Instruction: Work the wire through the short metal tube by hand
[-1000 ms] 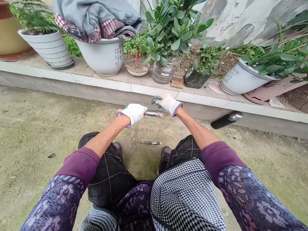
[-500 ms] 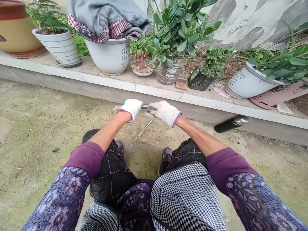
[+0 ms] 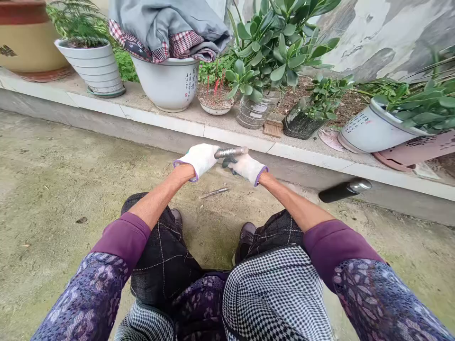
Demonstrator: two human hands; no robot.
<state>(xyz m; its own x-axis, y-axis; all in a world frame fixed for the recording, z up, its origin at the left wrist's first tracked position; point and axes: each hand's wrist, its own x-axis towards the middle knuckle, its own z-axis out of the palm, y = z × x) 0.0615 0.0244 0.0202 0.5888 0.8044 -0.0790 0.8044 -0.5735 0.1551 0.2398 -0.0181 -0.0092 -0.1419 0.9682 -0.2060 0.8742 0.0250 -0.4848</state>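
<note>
My left hand point(image 3: 200, 158), in a white glove with a purple cuff, is closed around a short thick rod point(image 3: 230, 152). The rod has a silvery, wire-like wrapping and a brown end pointing right; its other end is hidden in the glove. Just beneath it is my right hand point(image 3: 246, 168), gloved alike with dark fingertips. Those fingers look slightly apart, near the rod's underside; contact is unclear. A thin metal-looking rod point(image 3: 214, 192) lies on the ground below both hands.
A low tiled ledge point(image 3: 227, 134) runs across ahead with several potted plants. On it are a white pot point(image 3: 161, 90) draped with a grey jacket point(image 3: 167, 26) and a small brush point(image 3: 273, 128). A black flask point(image 3: 344, 190) lies at the ledge's foot, right.
The thin rod, earlier slanting up to my right hand, now lies flatter on the ground, apart from it. The thick rod's brown end now shows above my right hand, whose fingers have loosened.
</note>
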